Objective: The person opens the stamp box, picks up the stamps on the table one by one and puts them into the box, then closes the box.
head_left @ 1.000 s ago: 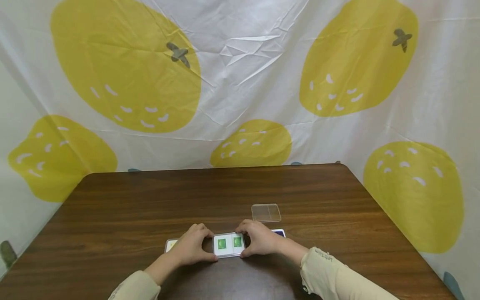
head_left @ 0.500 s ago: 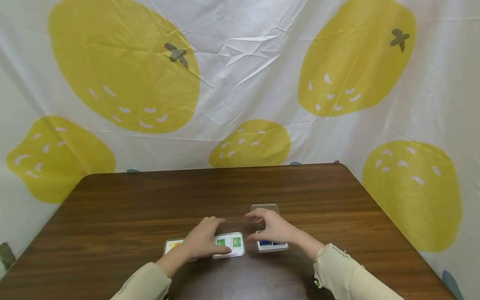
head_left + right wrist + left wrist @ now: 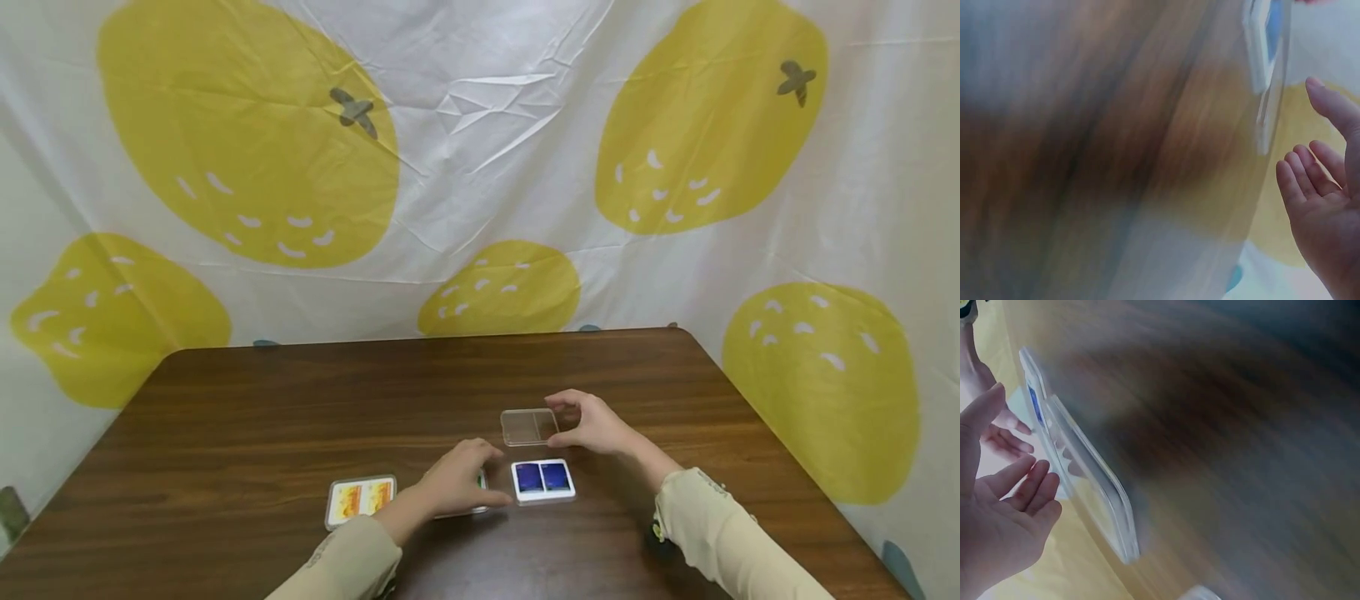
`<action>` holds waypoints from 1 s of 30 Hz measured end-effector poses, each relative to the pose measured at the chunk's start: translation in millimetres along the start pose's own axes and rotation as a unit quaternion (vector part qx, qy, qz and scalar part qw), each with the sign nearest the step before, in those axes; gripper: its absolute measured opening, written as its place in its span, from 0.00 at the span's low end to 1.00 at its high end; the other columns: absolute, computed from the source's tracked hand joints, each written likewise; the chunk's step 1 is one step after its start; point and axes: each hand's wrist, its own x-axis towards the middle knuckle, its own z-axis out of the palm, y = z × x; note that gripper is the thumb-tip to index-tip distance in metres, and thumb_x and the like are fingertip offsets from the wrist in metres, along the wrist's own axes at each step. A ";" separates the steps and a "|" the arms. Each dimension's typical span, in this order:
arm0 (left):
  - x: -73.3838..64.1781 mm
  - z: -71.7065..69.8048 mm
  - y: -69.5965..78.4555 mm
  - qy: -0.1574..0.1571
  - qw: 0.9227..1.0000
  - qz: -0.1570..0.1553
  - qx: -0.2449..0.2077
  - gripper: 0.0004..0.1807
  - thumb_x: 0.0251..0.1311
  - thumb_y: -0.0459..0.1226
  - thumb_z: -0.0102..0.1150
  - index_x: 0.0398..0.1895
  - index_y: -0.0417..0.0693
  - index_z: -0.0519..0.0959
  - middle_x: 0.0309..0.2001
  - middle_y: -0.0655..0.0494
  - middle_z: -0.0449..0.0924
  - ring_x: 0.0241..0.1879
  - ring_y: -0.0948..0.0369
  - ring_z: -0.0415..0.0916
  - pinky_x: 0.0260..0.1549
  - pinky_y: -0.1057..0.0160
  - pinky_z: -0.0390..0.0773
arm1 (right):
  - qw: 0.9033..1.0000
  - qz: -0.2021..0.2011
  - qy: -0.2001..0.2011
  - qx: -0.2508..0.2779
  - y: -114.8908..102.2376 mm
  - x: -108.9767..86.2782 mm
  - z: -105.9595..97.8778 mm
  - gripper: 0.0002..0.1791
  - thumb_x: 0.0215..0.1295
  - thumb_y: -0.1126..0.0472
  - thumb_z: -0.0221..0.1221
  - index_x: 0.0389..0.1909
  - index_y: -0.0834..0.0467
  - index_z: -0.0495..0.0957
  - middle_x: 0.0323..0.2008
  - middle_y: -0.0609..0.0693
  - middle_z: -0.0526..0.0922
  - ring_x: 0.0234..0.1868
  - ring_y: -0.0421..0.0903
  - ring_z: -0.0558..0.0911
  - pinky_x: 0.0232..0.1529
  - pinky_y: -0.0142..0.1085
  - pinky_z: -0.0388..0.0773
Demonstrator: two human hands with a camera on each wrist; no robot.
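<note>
My right hand [image 3: 592, 423] is at the right edge of a clear plastic lid [image 3: 519, 427], thumb and fingers spread at its corners. In the right wrist view the fingers of this hand [image 3: 1322, 194] are loosely bent, with nothing between them. The left hand [image 3: 459, 478] hovers over a clear-rimmed flat case with green pictures [image 3: 482, 481], mostly hidden behind it in the head view. Its thumb and fingers stand apart, reaching toward a white flat case with two dark blue pictures [image 3: 543, 481]. In the left wrist view the left hand [image 3: 1010, 506] is relaxed and holds nothing.
A similar case with orange and yellow pictures [image 3: 362, 498] lies to the left on the brown wooden table [image 3: 300, 400]. Behind the table hangs a white cloth [image 3: 495, 167] printed with big yellow fruit.
Both hands have left the green-picture case. My right hand has moved right and away to the clear lid, passing over the blue-picture case. The left hand has shifted right, uncovering the orange-picture case.
</note>
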 end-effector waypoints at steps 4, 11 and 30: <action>5.6 6.9 4.9 0.004 1.000 -0.001 0.012 0.31 0.41 0.50 0.68 0.45 0.37 0.76 0.42 0.50 0.76 0.45 0.56 0.71 0.46 0.61 0.70 | 1.000 0.014 -0.007 -0.005 12.0 3.2 -4.5 0.37 0.40 0.61 0.71 0.52 0.72 0.69 0.46 0.64 0.76 0.48 0.58 0.75 0.49 0.46 0.72; 10.8 16.6 6.4 -0.002 0.999 -0.011 0.030 0.32 0.37 0.50 0.70 0.44 0.38 0.77 0.40 0.51 0.76 0.40 0.58 0.70 0.40 0.65 0.71 | 0.997 0.010 -0.034 -0.069 23.0 9.0 -5.5 0.38 0.38 0.58 0.72 0.51 0.71 0.71 0.47 0.61 0.77 0.50 0.56 0.75 0.50 0.46 0.71; 14.4 23.4 6.2 0.023 0.998 -0.010 0.060 0.28 0.38 0.47 0.71 0.41 0.40 0.77 0.39 0.53 0.74 0.43 0.57 0.69 0.43 0.64 0.71 | 0.992 -0.004 -0.046 -0.118 17.9 17.3 -0.7 0.28 0.36 0.58 0.71 0.41 0.66 0.78 0.38 0.54 0.79 0.41 0.48 0.77 0.44 0.39 0.75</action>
